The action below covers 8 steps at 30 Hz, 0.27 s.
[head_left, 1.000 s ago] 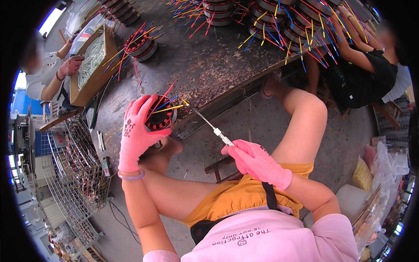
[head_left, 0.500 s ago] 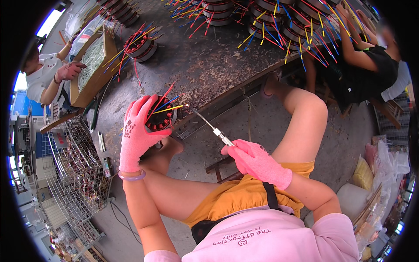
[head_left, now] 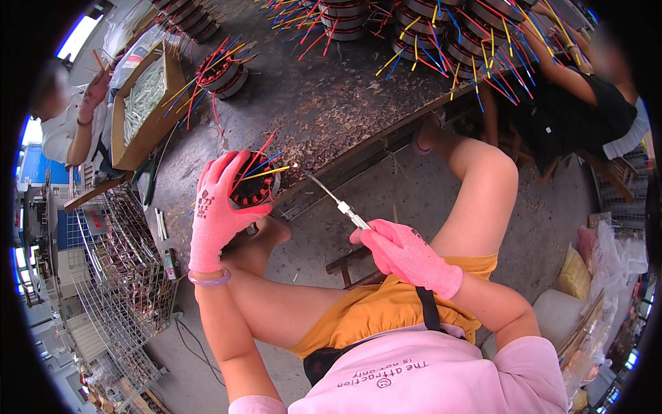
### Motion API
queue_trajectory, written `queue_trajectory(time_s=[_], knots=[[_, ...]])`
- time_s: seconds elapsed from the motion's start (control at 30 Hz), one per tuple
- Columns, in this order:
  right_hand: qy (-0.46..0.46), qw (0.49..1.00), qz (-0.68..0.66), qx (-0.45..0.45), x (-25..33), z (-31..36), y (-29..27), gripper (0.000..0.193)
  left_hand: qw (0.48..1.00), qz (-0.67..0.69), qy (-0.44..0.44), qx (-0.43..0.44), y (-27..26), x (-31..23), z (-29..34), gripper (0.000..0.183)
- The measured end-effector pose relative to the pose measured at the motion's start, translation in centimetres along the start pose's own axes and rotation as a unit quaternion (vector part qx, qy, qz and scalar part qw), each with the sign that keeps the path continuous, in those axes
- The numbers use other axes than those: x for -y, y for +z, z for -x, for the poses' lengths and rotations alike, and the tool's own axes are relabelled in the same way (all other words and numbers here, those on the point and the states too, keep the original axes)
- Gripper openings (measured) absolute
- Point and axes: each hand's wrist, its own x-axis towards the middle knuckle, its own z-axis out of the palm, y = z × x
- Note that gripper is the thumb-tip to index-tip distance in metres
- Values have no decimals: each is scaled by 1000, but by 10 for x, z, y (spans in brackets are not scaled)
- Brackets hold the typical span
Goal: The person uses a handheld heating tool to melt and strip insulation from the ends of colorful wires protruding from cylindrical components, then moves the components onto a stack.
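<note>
My left hand, in a pink glove, is closed around a motor stator at the near edge of the table. Red, blue and yellow leads stick out of its wound core, pointing right. A small bright spot shows at the tip of the yellow lead. Gloved in pink as well, my right hand grips a slim tool with a thin metal rod and a white handle; its exact kind I cannot make out. The rod's end lies just below and right of the yellow lead, apparently apart from it.
A single stator sits on the worn dark table, with stator stacks along the back. At left stands a box of white sleeves, above a wire basket. Co-workers sit at left and right.
My hands, the stator and the tool look almost unmoved. The left co-worker's gloved hand has lifted away from the box. At right, the other co-worker's head and arms have shifted slightly.
</note>
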Motion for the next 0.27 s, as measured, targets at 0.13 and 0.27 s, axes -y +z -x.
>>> queue_trajectory(time_s=[0.13, 0.27], knots=[[26, 999, -23, -7, -2, -2, 1, 29, 1000, 2, 0, 0, 0, 0, 0, 84], [43, 999, 8, -10, 1, -2, 0, 27, 1000, 1, -4, 3, -1, -2, 0, 84]])
